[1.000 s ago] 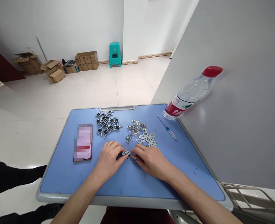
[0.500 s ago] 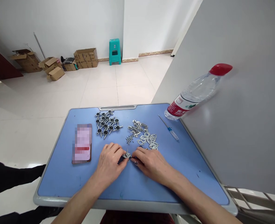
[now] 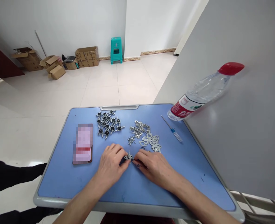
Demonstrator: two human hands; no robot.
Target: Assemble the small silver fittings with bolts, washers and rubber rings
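My left hand [image 3: 112, 159] pinches a small metal fitting [image 3: 128, 157] between thumb and fingertips. The fitting has an oval flange plate with holes and a thin pin standing up from it. My right hand [image 3: 152, 163] is closed around a small screwdriver [image 3: 139, 165] whose clear handle end shows below the fingers. Its tip points left at the side of the fitting; whether it touches is too small to tell. Beyond my right hand lie loose oval flange plates [image 3: 155, 140], a cluster of tiny screws [image 3: 131, 140] and several shiny metal pieces with stems [image 3: 139, 128].
Several black-centred metal fittings [image 3: 107, 126] lie at the back left of the blue table [image 3: 65, 183]. A phone [image 3: 83, 144] lies left. At right are a blue-handled screwdriver [image 3: 174, 133] and a water bottle [image 3: 193, 101] near a grey panel. Cardboard boxes [image 3: 87, 57] and a stool [image 3: 116, 49] stand beyond.
The view has shifted slightly, so the table's things appear a little farther right. Both hands keep the same hold, with the fitting between them.
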